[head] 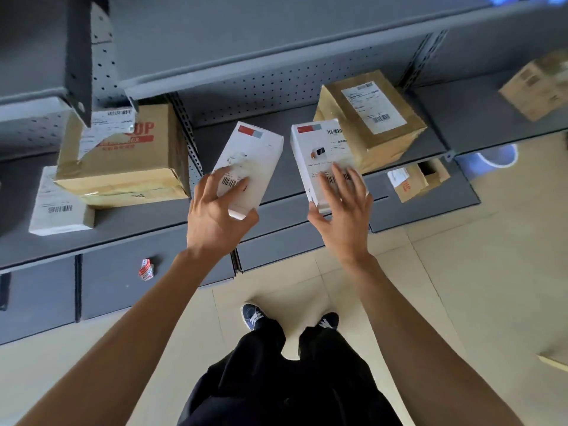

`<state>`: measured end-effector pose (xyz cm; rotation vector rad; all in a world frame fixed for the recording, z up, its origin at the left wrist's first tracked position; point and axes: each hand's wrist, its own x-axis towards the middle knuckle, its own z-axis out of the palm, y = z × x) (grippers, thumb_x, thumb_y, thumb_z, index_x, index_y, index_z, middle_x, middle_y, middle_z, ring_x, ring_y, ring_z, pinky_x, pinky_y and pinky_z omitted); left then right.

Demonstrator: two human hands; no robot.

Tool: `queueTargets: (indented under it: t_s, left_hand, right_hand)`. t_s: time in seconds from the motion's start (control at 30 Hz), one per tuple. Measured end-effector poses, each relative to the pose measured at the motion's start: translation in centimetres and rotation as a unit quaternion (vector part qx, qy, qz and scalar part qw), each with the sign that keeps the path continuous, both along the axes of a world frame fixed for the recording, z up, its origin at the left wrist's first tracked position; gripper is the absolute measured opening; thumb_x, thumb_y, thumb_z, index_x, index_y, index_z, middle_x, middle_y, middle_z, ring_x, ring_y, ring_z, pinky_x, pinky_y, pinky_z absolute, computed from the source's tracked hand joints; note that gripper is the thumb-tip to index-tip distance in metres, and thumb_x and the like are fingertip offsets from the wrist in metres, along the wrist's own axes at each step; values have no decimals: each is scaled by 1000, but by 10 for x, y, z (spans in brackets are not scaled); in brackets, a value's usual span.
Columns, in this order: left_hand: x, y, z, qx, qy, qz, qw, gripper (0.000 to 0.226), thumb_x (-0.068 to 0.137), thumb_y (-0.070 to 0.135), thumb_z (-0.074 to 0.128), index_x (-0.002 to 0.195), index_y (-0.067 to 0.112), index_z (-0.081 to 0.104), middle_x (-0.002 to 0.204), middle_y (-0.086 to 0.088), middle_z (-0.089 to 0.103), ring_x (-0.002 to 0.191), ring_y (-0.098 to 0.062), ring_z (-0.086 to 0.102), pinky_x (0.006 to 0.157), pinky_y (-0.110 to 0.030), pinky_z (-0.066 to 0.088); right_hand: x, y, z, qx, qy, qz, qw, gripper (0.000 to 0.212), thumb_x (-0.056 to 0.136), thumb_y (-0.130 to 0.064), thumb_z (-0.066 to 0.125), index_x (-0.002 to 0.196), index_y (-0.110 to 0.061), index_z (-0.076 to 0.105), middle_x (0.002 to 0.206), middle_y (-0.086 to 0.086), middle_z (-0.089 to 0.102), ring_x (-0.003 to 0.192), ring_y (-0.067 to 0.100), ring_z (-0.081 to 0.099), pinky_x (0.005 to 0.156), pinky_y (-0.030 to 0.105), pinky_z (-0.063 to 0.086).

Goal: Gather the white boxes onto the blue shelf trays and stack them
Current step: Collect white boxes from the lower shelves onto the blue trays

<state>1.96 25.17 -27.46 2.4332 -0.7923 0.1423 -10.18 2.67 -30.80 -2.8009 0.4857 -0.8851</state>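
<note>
The person stands at the grey shelf (307,207) with a white box under each hand, so the gathering is under way but no stack exists yet. The left hand (215,210) grips the near end of the left white box (250,161), thumb under its corner and fingers curled over the top. The right hand (344,204) lies on the right white box (322,155) with fingers spread flat across its label and the thumb at the near corner. The two boxes sit side by side on the middle shelf, near each other but apart, each slightly tilted. A third white box (58,204) lies well to the left, partly under a large brown carton (123,161). I judge most of the work is left: bringing the boxes together, stacking them, and fetching the third. The shelf here looks grey-blue; I cannot tell which tray is meant.
</note>
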Motion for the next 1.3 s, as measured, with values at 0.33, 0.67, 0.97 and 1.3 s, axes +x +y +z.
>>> queueTargets:
  t_s: [0.33, 0.67, 0.97, 1.3]
  left_hand:
    - [-63, -50, 40, -21, -42, -64, 997, 56, 76, 43, 75, 129, 24, 67, 145, -1, 47, 129, -31, 42, 85, -55, 57]
    - [-179, -105, 78, -48, -40, -137, 989, 53, 78, 42, 78, 128, 29, 69, 147, 5, 48, 130, -26, 41, 93, -52, 54]
    - [-261, -160, 110, -80, -40, -213, 973, 58, 77, 55, 65, 128, 29, 69, 148, 7, 46, 135, -23, 39, 93, -55, 54]
    - [-275, -220, 150, -107, -64, -280, 952, 54, 78, 51, 67, 127, 28, 71, 147, 5, 49, 132, -26, 43, 96, -50, 50]
  right_hand:
    - [-88, -35, 43, -12, -49, -82, 995, 53, 91, -40, 65, 137, -15, 58, 153, 10, 47, 141, 35, 38, 102, 51, 42]
    - [-238, -67, 83, -28, -104, -149, 983, 51, 89, -36, 68, 135, -14, 61, 150, 7, 50, 140, 34, 40, 98, 47, 40]
    - [-355, -102, 98, -50, -93, -250, 962, 52, 91, -41, 64, 137, -18, 60, 152, 4, 49, 140, 31, 42, 90, 47, 44]
    - [-379, -141, 124, -43, -121, -294, 947, 52, 92, -43, 59, 137, -17, 57, 152, 6, 47, 141, 31, 38, 91, 51, 45]
